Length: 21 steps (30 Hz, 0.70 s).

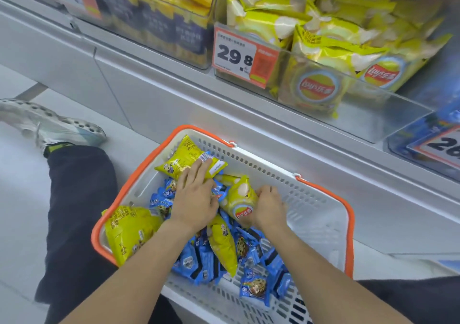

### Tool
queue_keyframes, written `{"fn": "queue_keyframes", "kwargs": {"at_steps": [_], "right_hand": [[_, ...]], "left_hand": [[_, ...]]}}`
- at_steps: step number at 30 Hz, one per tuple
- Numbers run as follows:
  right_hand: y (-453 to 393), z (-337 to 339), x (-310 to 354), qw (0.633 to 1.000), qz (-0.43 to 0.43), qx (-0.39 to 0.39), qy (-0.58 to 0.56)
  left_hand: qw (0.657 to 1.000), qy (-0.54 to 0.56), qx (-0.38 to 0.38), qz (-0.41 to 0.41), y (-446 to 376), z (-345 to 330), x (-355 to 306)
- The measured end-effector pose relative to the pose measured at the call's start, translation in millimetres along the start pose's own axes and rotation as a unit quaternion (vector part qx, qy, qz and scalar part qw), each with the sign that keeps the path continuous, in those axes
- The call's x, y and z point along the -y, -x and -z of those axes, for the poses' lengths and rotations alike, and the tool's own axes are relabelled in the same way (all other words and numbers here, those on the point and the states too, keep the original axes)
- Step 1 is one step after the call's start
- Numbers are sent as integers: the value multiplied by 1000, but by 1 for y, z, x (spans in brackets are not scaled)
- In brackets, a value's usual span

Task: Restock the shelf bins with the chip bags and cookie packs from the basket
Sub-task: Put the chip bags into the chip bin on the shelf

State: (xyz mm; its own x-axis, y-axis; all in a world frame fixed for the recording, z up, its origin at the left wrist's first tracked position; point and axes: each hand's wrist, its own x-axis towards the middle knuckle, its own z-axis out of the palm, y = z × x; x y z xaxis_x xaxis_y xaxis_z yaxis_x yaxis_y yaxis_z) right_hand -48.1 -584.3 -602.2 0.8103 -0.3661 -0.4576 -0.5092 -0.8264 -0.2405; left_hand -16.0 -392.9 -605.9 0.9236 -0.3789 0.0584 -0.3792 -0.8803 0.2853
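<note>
- Basket (pixel 321 214): one white slotted basket with an orange rim and handle, standing on the floor directly below the shelf; the landmark for all that follows.
- Cookie packs (pixel 255 287): small blue packs heaped in the basket's near and middle parts; too many and too overlapped to count exactly.
- Yellow bags in the basket: four visible. One lies at the near-left corner (pixel 129 231); one slim bag (pixel 224 246) lies among the cookie packs, long axis running near to far.
- Left hand (pixel 195 199): fingers curled over the edge of the yellow bag (pixel 185 159) at the basket's far-left side, grasping it; that bag's long axis runs left to right.
- Right hand (pixel 267 205): clasps the chip bag (pixel 240 199) at the basket's centre; long axis diagonal, logo end nearest the camera.
- Shelf bins above the basket: a clear bin (pixel 368 114) full of yellow chip bags, with a "29.8" price tag (pixel 242 56); left of it, a bin of dark blue and yellow packs (pixel 154 22).
- Left of the basket: one dark trouser leg (pixel 79 199) and one pale shoe (pixel 49 124).
</note>
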Motion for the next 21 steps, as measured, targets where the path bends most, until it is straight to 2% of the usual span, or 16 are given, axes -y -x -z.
{"fn": "queue_keyframes", "kwargs": {"at_steps": [5,9,11,13,14,16,18,21], "right_hand": [[4,38,-23,996,3,83,-27],[13,93,-40,989,51,139,17],[22,123,-45,985,67,157,-9],[32,145,-47,980,87,163,-75],[37,153,-47,976,101,160,-109],[46,167,-48,965,133,150,-169],[55,177,-50,955,154,144,-206],[63,182,-57,944,159,134,-255]], "left_hand": [[998,45,37,39,-5,19,-15],[988,21,148,47,-23,42,-26],[986,50,152,45,-28,49,-32],[981,133,132,50,-31,57,-43],[969,199,137,58,-31,62,-51],[920,329,202,71,-32,74,-68],[851,437,281,80,-30,88,-85],[754,567,324,78,-29,106,-101]]}}
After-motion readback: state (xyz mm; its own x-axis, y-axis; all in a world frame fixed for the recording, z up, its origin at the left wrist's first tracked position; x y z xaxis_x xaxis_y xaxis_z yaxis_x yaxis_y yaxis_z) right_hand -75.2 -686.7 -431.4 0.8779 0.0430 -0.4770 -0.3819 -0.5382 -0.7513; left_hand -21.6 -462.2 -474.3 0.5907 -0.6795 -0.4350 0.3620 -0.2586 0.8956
